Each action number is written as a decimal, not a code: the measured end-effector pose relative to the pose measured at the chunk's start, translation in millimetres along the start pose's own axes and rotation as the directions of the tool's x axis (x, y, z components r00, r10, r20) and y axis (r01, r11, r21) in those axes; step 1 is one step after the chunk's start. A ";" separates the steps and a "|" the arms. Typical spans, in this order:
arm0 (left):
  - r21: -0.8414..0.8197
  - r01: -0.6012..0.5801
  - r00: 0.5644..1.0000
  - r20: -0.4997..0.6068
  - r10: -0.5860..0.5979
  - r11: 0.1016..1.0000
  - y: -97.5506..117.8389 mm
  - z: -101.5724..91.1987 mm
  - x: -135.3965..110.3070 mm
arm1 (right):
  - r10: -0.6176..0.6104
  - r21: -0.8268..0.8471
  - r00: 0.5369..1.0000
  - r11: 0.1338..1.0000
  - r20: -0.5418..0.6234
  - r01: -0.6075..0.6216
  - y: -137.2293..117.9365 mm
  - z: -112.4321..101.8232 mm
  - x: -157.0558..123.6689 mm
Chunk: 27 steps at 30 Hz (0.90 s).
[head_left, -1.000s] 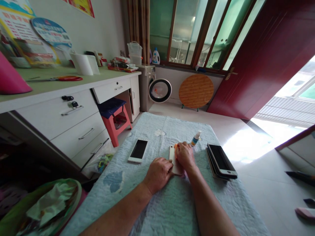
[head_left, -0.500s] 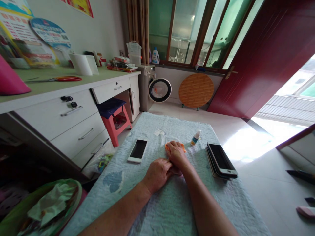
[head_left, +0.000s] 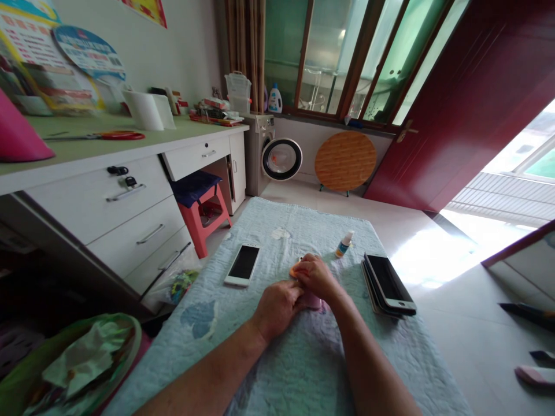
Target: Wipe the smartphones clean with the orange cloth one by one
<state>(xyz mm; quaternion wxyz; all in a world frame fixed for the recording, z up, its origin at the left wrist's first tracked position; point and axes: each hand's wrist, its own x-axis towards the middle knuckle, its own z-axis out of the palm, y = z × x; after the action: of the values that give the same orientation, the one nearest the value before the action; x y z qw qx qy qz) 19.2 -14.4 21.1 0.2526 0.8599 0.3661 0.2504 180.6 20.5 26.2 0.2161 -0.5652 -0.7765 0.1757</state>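
On the pale blue quilted table cover (head_left: 299,358) my left hand (head_left: 277,305) presses down on a pinkish-white phone (head_left: 313,301), of which only a corner shows. My right hand (head_left: 315,276) lies over the phone's far end with its fingers closed on an orange cloth (head_left: 294,269). The two hands touch each other. A white phone with a dark screen (head_left: 243,264) lies to the left of them. A small spray bottle (head_left: 344,245) lies just beyond my right hand. To the right is a stack of phones (head_left: 387,283).
A white desk with drawers (head_left: 130,190) runs along the left, with a red stool (head_left: 204,215) under it. A green basket holding crumpled paper (head_left: 73,364) sits at the lower left. A washing machine (head_left: 271,153), a round wooden tabletop (head_left: 346,160) and an open red door (head_left: 468,104) stand beyond.
My right hand with the orange cloth went up to the phone's far end, then came back toward me. It now covers most of the phone. My left hand has stayed put.
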 end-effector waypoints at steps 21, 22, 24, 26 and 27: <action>0.213 -0.047 0.999 0.013 0.045 0.976 -1.7 4.7 -0.1 | 0.168 -0.288 0.977 0.936 -0.133 -0.200 -4.3 15.4 14.5; 0.212 -0.040 0.999 0.016 0.038 0.977 -1.0 4.8 -0.1 | 0.183 -0.291 0.973 0.932 -0.140 -0.217 -4.8 13.9 13.8; 0.213 -0.032 0.999 0.025 0.027 0.977 0.3 4.9 -0.2 | 0.213 -0.292 0.964 0.923 -0.157 -0.252 -4.8 10.8 12.0; 0.220 -0.033 0.999 0.034 0.026 0.975 1.2 5.0 -0.4 | 0.240 -0.296 0.953 0.911 -0.182 -0.286 -2.6 8.1 9.7; 0.227 -0.035 0.999 0.038 0.027 0.973 1.4 5.1 -0.5 | 0.254 -0.301 0.947 0.904 -0.196 -0.305 -0.8 6.9 8.4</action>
<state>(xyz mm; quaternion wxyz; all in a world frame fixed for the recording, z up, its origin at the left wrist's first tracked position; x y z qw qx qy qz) 22.7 -16.9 18.1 0.1549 0.8929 0.3746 0.1960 174.0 28.1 21.9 0.1504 -0.7106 -0.6867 0.0298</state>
